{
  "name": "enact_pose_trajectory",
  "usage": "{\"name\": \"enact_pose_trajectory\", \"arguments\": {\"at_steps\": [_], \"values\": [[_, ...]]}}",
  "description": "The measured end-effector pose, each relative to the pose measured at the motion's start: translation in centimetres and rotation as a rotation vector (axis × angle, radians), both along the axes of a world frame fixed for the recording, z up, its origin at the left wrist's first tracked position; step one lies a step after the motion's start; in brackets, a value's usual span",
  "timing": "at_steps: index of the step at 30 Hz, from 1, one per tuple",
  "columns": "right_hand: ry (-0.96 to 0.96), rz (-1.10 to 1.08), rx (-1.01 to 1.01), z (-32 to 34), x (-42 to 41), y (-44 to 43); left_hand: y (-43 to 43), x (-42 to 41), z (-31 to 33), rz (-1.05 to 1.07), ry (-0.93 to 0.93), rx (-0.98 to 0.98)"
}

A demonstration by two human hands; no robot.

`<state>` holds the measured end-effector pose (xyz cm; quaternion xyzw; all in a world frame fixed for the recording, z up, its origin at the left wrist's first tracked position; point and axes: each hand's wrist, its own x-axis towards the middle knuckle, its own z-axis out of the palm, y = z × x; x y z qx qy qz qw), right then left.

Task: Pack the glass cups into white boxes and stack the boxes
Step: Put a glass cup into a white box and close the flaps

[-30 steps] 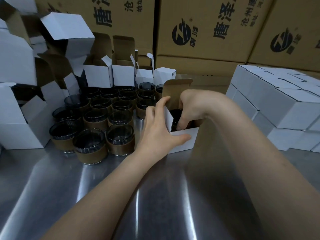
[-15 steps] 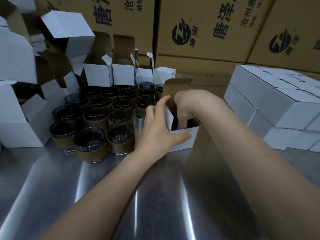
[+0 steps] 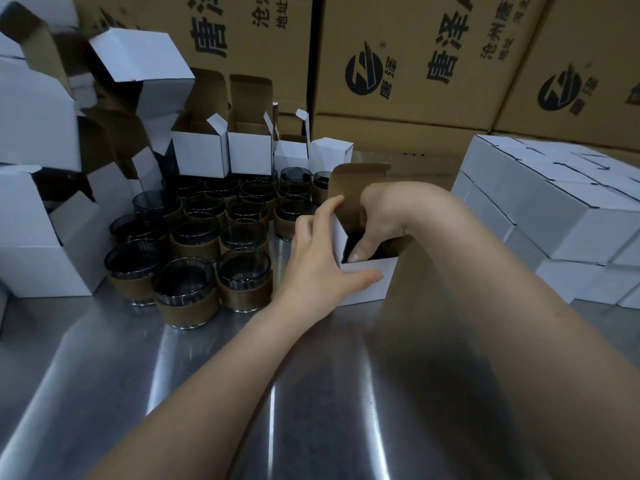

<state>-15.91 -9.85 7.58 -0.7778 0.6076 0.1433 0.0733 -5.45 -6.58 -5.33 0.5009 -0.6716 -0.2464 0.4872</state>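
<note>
An open white box (image 3: pixel 369 287) stands on the steel table (image 3: pixel 242 375), its brown lid flap upright behind it. My left hand (image 3: pixel 315 261) grips the box's left side, thumb lying across the front face. My right hand (image 3: pixel 381 216) reaches down into the opening, fingers curled on a dark glass cup (image 3: pixel 350 244) that is mostly hidden inside. To the left stand several glass cups with brown sleeves (image 3: pixel 207 244), crowded together.
Closed white boxes are stacked in layers at the right (image 3: pixel 561 220). Empty open white boxes (image 3: pixel 204 157) stand behind the cups and pile up at the far left (image 3: pixel 38 237). Large brown printed cartons (image 3: pixel 415 64) form the back wall.
My right hand has sunk lower into the box, taking the cup down out of sight. My left hand has kept its hold on the box.
</note>
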Motion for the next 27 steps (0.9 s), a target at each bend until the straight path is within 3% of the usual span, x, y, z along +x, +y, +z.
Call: {"name": "enact_pose_trajectory", "arguments": {"at_steps": [4, 9, 12, 14, 18, 23, 27], "values": [[-0.245, -0.073, -0.063, 0.4, -1.4, 0.0, 0.1, 0.2, 0.1, -0.012, 0.001, 0.001], [-0.786, -0.195, -0.348, -0.8, -4.5, -0.9, 0.3, 0.4, 0.1, -0.043, 0.051, 0.018], [-1.059, -0.334, -0.422, -2.8, -6.3, -1.5, 0.3, 0.5, 0.3, -0.058, 0.088, 0.046], [-1.247, -0.419, -0.343, -4.3, -7.1, -1.6, 0.5, 0.5, 0.5, -0.066, 0.111, 0.058], [-1.565, -0.416, 0.040, -7.0, -7.5, -1.4, 1.0, 0.3, 1.0, -0.131, 0.184, 0.108], [-1.686, -0.335, 0.216, -8.4, -7.3, -1.3, 0.9, 0.1, 1.7, -0.151, 0.431, 0.172], [-1.672, -0.318, 0.209, -8.8, -7.3, -1.3, 0.9, 0.2, 1.6, -0.121, 0.399, 0.151]]}}
